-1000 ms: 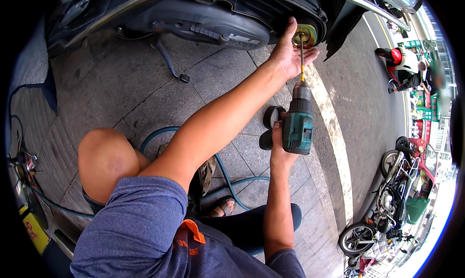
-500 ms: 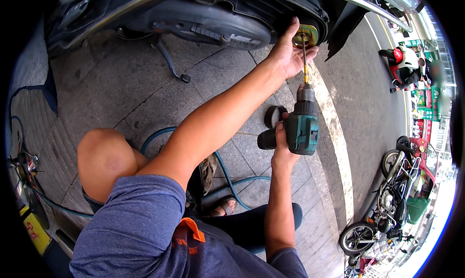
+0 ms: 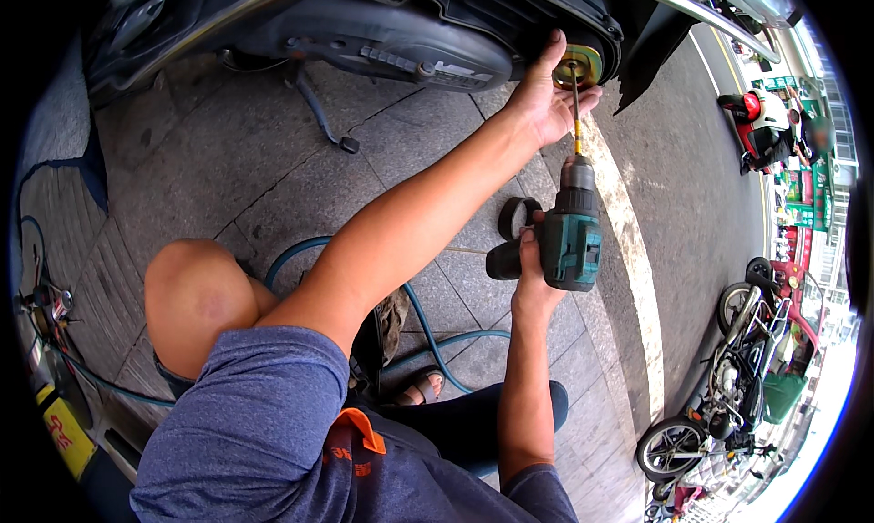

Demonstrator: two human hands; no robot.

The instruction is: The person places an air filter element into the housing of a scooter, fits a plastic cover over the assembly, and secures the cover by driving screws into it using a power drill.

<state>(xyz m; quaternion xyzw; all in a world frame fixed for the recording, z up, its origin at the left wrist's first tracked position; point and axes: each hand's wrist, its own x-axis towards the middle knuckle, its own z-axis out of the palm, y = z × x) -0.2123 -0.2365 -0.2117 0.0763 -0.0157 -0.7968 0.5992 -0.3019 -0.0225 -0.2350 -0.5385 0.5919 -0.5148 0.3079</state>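
Observation:
My right hand (image 3: pixel 533 273) is wrapped around the grip of a green-and-black cordless drill (image 3: pixel 571 241). From its chuck a long thin driver bit (image 3: pixel 577 122) runs away from me and meets the middle of a gold-coloured metal plate (image 3: pixel 590 68) low on the scooter (image 3: pixel 364 45). Around the plate's near left corner lies my left hand (image 3: pixel 544 109), thumb up along one side and fingers beneath, palm partly showing beside the bit. What the bit tip sits in is too small to make out.
A black ring-shaped part (image 3: pixel 517 219) is beside the drill. The scooter's kickstand (image 3: pixel 319 113) juts over the paving. A blue-green hose (image 3: pixel 423 318) curves across the ground near my foot. Parked motorcycles (image 3: pixel 719 377) stand to the right, past a white road line (image 3: pixel 628 241).
Both hands, the drill and the plate keep their places, apart from a slight shift of the whole view. A red-and-white scooter in the right background appears slightly further right.

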